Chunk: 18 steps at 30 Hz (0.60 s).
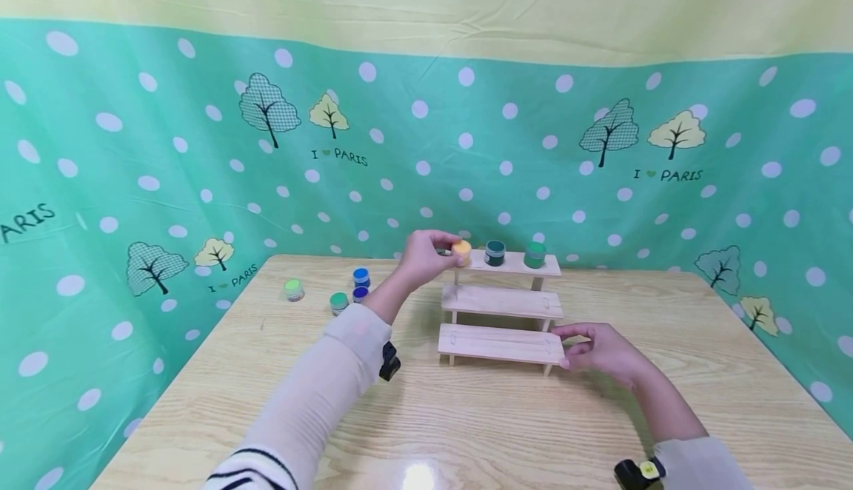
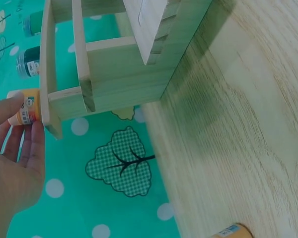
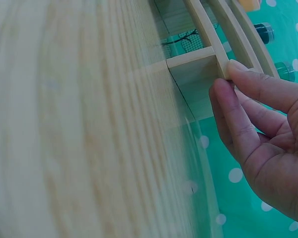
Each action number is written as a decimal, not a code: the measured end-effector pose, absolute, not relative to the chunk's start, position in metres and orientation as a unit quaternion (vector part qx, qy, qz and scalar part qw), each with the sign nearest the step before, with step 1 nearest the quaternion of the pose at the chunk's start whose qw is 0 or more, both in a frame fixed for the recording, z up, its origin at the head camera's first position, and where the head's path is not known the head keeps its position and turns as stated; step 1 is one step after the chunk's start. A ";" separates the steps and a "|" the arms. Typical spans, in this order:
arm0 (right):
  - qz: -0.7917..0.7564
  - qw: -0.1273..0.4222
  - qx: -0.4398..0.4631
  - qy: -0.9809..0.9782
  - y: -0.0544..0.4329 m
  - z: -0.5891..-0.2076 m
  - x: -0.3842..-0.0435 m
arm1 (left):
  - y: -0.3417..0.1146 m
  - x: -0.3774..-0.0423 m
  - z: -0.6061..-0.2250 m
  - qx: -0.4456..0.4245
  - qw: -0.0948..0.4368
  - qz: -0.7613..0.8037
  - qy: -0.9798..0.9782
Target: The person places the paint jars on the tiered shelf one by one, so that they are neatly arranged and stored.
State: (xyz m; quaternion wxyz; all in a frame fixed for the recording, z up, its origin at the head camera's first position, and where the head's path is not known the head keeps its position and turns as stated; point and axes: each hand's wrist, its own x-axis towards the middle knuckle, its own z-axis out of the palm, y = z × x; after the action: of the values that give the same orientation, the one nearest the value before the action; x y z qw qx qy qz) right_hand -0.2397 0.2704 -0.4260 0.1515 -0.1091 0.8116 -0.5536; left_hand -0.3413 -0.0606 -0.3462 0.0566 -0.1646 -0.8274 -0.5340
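A three-step wooden rack (image 1: 500,343) stands on the table. My left hand (image 1: 421,259) holds a small orange paint jar (image 1: 461,253) at the left end of the top step; in the left wrist view the jar (image 2: 29,107) sits between thumb and fingers, against the step. To its right on that step stand a dark green paint jar (image 1: 494,253) and a lighter green paint jar (image 1: 535,255). The right end of the lowest step is pinched by my right hand (image 1: 600,353), thumb and fingertips on opposite faces in the right wrist view.
Left of the rack on the table (image 1: 506,423) are a light green jar (image 1: 294,290), a teal-green jar (image 1: 339,303), a blue jar (image 1: 361,277) and a dark blue jar (image 1: 360,294). Another orange jar (image 2: 236,231) shows at the left wrist view's lower edge. Behind hangs a dotted cloth (image 1: 400,201).
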 end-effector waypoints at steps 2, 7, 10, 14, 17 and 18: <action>-0.554 0.152 -0.109 0.812 0.271 -0.426 -0.240 | -0.060 -0.342 -0.347 -0.161 0.055 -0.536 -0.827; -0.554 0.153 -0.112 0.811 0.271 -0.426 -0.240 | -0.058 -0.344 -0.348 -0.159 0.051 -0.542 -0.824; -0.553 0.153 -0.111 0.811 0.271 -0.425 -0.240 | -0.058 -0.345 -0.349 -0.160 0.048 -0.542 -0.823; -0.552 0.154 -0.110 0.812 0.270 -0.425 -0.239 | -0.059 -0.346 -0.349 -0.161 0.048 -0.543 -0.823; -0.551 0.153 -0.109 0.813 0.270 -0.425 -0.239 | -0.059 -0.347 -0.350 -0.162 0.048 -0.544 -0.822; -0.551 0.153 -0.108 0.813 0.270 -0.425 -0.239 | -0.059 -0.347 -0.350 -0.162 0.047 -0.544 -0.822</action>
State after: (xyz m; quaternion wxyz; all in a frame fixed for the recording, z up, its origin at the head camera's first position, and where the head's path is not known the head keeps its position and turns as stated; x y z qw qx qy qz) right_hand -0.2391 0.2700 -0.4249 0.1530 -0.1080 0.8131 -0.5512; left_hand -0.3470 -0.0591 -0.3501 0.0472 -0.1619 -0.8217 -0.5444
